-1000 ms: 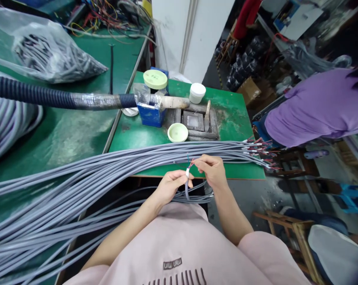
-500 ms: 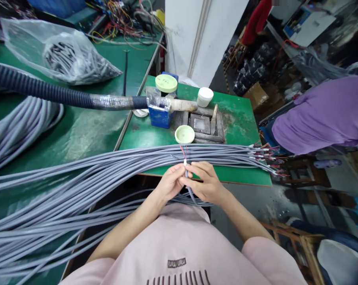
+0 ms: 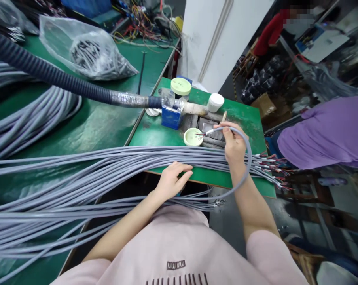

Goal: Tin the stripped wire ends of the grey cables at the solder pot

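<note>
My right hand [image 3: 235, 144] is closed on a grey cable [image 3: 248, 154] near its stripped end. The cable loops over that hand and runs back below to the left. Its thin bare wires [image 3: 199, 135] point left, over the shallow pale-green dish [image 3: 189, 139]; whether they touch it I cannot tell. My left hand [image 3: 174, 179] holds nothing, its fingers apart, at the near edge of a thick bundle of grey cables [image 3: 155, 156]. Just right of the dish lies a dark square solder pot [image 3: 207, 126], partly behind my right hand.
A ribbed black hose [image 3: 86, 89] crosses from the left to a nozzle [image 3: 193, 107] by a blue box [image 3: 170, 118]. A white tub [image 3: 215, 102] stands behind. Stripped cable ends [image 3: 273, 168] lie at the right. A person in purple [image 3: 321, 130] is at the right.
My right hand has carried the cable end forward and right, from in front of my chest to the dish. My left hand has let go of the cable and opened. The view has shifted slightly.
</note>
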